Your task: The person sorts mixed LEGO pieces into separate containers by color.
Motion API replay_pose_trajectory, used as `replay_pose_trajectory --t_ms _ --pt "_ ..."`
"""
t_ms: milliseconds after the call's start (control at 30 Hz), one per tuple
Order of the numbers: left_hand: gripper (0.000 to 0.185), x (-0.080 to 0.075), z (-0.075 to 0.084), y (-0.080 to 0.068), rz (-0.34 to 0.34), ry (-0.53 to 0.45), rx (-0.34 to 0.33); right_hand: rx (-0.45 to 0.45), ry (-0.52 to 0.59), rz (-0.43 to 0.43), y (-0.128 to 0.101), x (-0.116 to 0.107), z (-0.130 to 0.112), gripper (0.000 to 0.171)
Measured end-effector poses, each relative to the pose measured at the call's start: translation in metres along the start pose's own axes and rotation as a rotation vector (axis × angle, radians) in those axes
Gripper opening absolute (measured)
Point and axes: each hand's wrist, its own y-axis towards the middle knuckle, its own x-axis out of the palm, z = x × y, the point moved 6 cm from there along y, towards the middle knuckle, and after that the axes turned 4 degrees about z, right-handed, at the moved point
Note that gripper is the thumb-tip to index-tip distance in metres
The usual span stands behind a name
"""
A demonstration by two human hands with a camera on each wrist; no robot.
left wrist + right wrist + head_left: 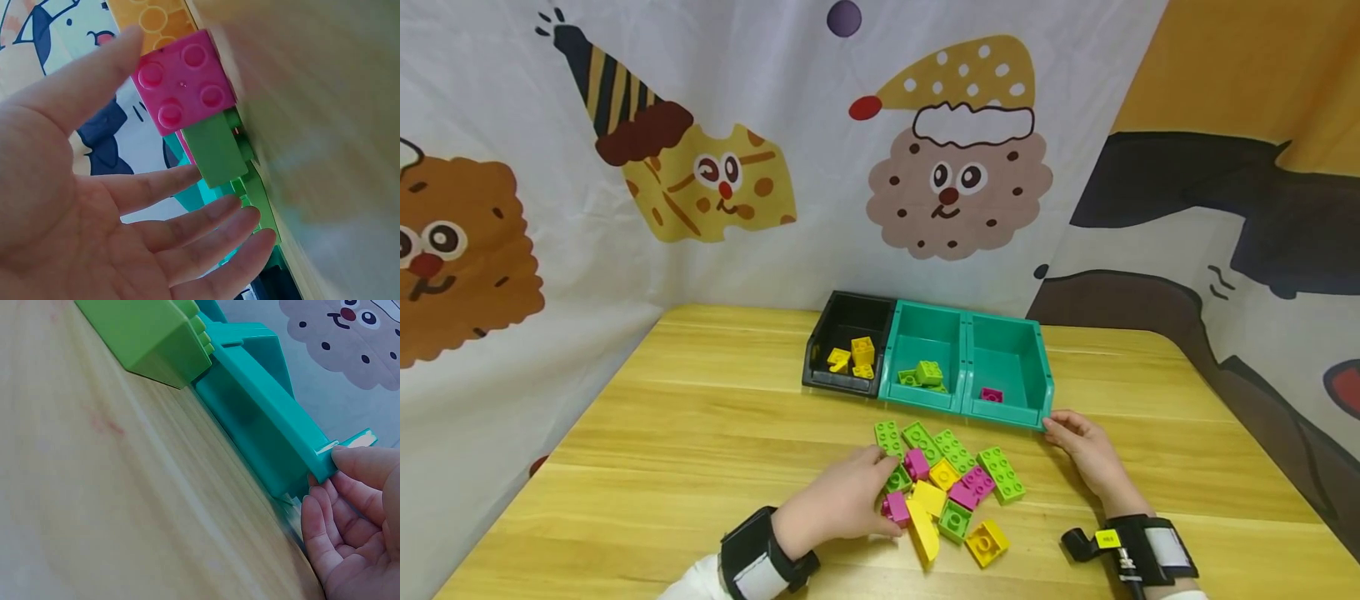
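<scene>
Wristbands nearest; your left hand [838, 500], fingers spread, touched loose bricks [951, 492]; right hand [1086, 454] steadied teal bin [1007, 412], empty-fingered. Risk: scattering bricks.

I count three bins [1006, 414] on my desk [700, 433]: one black bin [817, 350] and two teal. The loose pile [947, 483] holds about six green bricks, four yellow and four pink, though my hand hides part of it.

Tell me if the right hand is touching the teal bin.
Touching. The right wrist view shows the right hand with its fingertips against the corner of the teal bin.
</scene>
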Motion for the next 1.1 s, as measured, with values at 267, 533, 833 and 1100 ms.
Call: replay_pose_trajectory --t_ms 267,533,833,1100 --pt "0.059 -0.0008 0.0015 -0.0003 0.015 -0.061 0.000 -0.009 0.003 -0.003 0.0012 -0.0003 -0.0004 0.022" --pt "0.032 -0.0021 0.0006 0.0008 0.032 -0.072 0.035 0.002 -0.013 -0.003 0.0015 -0.0002 -0.0003 0.023" --pt "0.016 -0.0036 0.0011 0.0014 0.060 -0.036 0.062 0.019 -0.032 -0.002 0.0015 -0.0001 0.0010 0.028" --pt "0.021 -0.0044 -0.0019 0.0032 0.073 -0.071 0.043 0.032 -0.049 -0.004 -0.0002 0.0000 0.0011 0.030"
